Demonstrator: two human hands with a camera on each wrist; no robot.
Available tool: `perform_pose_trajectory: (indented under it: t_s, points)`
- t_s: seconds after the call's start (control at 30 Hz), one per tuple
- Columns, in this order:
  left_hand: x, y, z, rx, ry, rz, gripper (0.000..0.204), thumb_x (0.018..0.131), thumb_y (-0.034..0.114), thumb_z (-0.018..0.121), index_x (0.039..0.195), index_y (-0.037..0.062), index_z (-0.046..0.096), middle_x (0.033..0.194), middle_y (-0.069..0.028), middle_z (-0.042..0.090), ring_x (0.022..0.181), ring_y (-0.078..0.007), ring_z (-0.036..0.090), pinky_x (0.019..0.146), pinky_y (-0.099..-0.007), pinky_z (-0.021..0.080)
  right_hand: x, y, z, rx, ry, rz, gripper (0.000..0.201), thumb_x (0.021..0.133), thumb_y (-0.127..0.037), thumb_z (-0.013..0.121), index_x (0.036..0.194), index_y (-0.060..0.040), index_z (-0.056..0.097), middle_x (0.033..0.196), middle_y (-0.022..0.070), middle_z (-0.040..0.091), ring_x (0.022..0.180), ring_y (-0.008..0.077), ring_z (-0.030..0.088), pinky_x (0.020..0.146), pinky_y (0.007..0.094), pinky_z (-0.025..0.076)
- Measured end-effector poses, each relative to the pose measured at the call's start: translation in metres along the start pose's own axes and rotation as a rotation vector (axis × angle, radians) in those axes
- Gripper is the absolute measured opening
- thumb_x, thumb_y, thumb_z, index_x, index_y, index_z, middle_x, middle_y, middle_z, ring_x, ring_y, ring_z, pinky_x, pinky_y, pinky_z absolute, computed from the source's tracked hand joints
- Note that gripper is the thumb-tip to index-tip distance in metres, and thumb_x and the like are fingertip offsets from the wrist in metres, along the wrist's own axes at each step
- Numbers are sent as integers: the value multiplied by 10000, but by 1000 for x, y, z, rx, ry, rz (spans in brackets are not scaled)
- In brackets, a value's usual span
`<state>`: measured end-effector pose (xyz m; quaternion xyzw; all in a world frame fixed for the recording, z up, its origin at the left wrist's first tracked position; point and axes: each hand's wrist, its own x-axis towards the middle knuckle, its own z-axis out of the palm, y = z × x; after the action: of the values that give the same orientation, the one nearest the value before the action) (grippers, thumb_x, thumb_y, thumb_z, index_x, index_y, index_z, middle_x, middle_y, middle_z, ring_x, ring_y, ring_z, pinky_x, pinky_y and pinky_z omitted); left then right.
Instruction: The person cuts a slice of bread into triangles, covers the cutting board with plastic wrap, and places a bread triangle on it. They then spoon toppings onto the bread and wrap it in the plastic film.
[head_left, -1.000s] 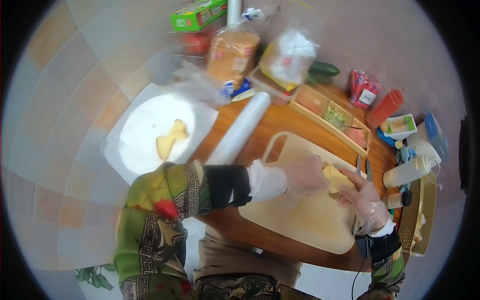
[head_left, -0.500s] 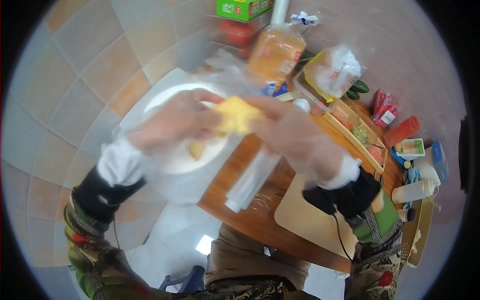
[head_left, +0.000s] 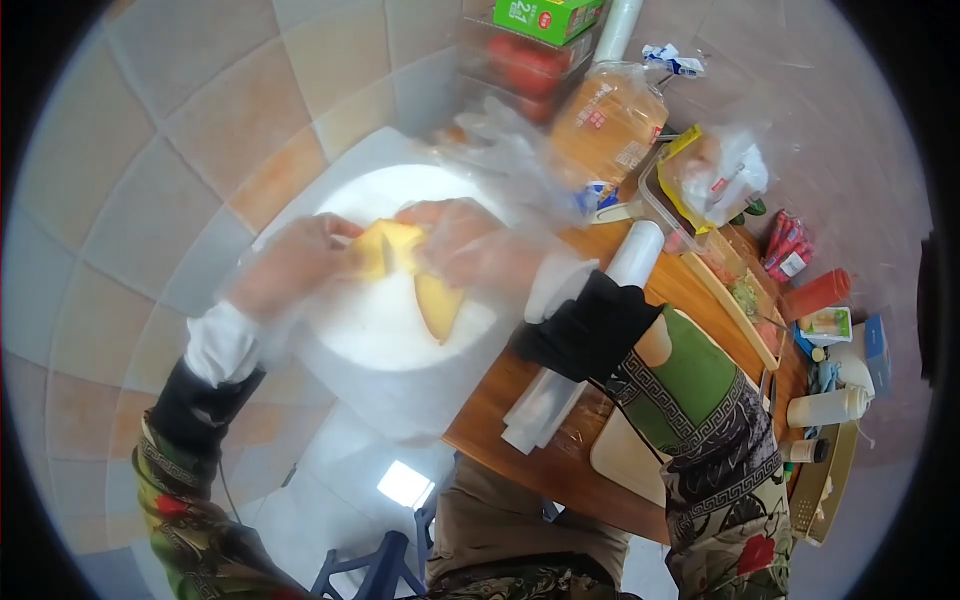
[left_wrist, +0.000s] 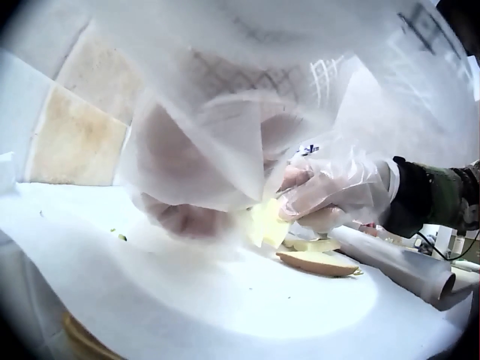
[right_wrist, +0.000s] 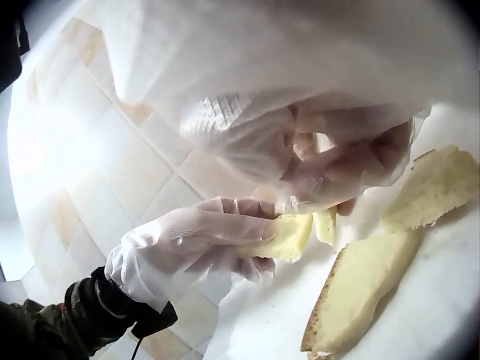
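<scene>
Both hands wear thin clear plastic gloves and meet over a white paper sheet (head_left: 400, 395) with a bright round area. My left hand (head_left: 290, 265) pinches the left side of a soft yellow bread piece (head_left: 385, 250). Its other side is gripped by my right hand (head_left: 470, 245). In the right wrist view the bread (right_wrist: 291, 238) shows as two flaps with a gap between them, partly hidden by fingers. Below the hands on the sheet lies a wedge-shaped bread piece (right_wrist: 364, 289) with a brown crust, next to another pale piece (right_wrist: 435, 187).
A roll of clear film (head_left: 545, 410) lies right of the sheet, near a cutting board (head_left: 630, 450) partly under my right arm. Behind stand bagged sliced bread (head_left: 610, 125) and a plastic tub (head_left: 655, 200). A divided wooden tray (head_left: 730, 295) and squeeze bottles (head_left: 825, 408) are at the right.
Both hands have left the cutting board and moved left to the white sheet, carrying the yellow bread piece. The head view has swung left along with them.
</scene>
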<state>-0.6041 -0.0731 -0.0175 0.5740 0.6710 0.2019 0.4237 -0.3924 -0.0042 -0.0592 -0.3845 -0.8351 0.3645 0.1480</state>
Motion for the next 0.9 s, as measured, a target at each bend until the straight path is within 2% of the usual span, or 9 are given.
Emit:
perform_pose_trajectory:
  t_s: [0.13, 0.2, 0.3, 0.47, 0.57, 0.63, 0.7, 0.77, 0.9]
  points:
    - [5, -1, 9, 246, 109, 116, 327, 879, 218, 720, 1083, -37, 708, 902, -125, 741, 718, -181, 688, 685, -308, 538, 8, 17, 0, -19, -27, 26, 385, 900, -110, 649, 1266, 8, 645, 1302, 187, 644, 1211, 321, 610, 1036, 335, 466]
    - [4, 2, 12, 370, 132, 142, 287, 876, 209, 705, 1050, -18, 732, 912, -175, 748, 746, -250, 720, 720, -351, 556, 4, 25, -4, -915, -138, -432, 356, 892, -139, 642, 1212, 14, 671, 1310, 188, 641, 1233, 328, 595, 1058, 350, 451]
    - [2, 6, 19, 499, 196, 179, 287, 856, 205, 702, 1054, 1, 739, 902, -195, 734, 781, -324, 706, 761, -397, 549, -10, 25, -10, -438, 75, -222, 368, 899, -147, 580, 1238, -59, 692, 1205, 158, 701, 1097, 299, 669, 945, 353, 525]
    - [1, 19, 22, 770, 503, 531, 318, 844, 217, 721, 1081, 5, 721, 925, -199, 716, 842, -364, 678, 789, -449, 522, -47, 19, -41, -125, 151, -274, 350, 889, -165, 574, 1196, -70, 713, 1139, 158, 718, 1064, 308, 677, 940, 366, 523]
    - [-6, 59, 38, 662, 432, 674, 300, 829, 137, 745, 1104, 19, 726, 941, -182, 715, 876, -304, 692, 802, -376, 531, -94, -4, -65, 14, 184, 68, 315, 898, -190, 557, 1140, -109, 741, 1051, 180, 726, 1021, 333, 684, 920, 398, 525]
    - [7, 75, 81, 509, 326, 710, 282, 835, 142, 749, 1087, 17, 727, 940, -181, 716, 863, -302, 691, 788, -375, 534, -118, 33, -67, -67, 199, -154, 277, 964, -205, 593, 1151, -38, 712, 929, 162, 736, 830, 271, 704, 776, 378, 549]
    - [26, 82, 123, 353, 217, 726, 265, 841, 147, 752, 1069, 15, 727, 938, -180, 717, 850, -299, 690, 775, -373, 538, -149, 58, -70, -132, 80, -32, 196, 952, -196, 585, 1012, -60, 711, 872, 204, 686, 810, 369, 672, 754, 425, 543]
    - [26, 100, 162, 408, -1, 849, 202, 852, 157, 750, 1001, 22, 742, 867, -170, 715, 749, -307, 674, 725, -375, 546, -187, 91, -59, -169, 205, -32, 177, 946, -192, 591, 986, -61, 703, 855, 189, 680, 805, 377, 662, 747, 425, 534]
    - [41, 105, 252, 309, -132, 1058, 170, 872, 172, 730, 937, 16, 746, 758, -187, 680, 646, -354, 624, 665, -393, 536, -266, 117, -61, -253, 279, 109, 191, 945, -217, 609, 980, -58, 709, 850, 186, 683, 747, 373, 646, 688, 435, 517]
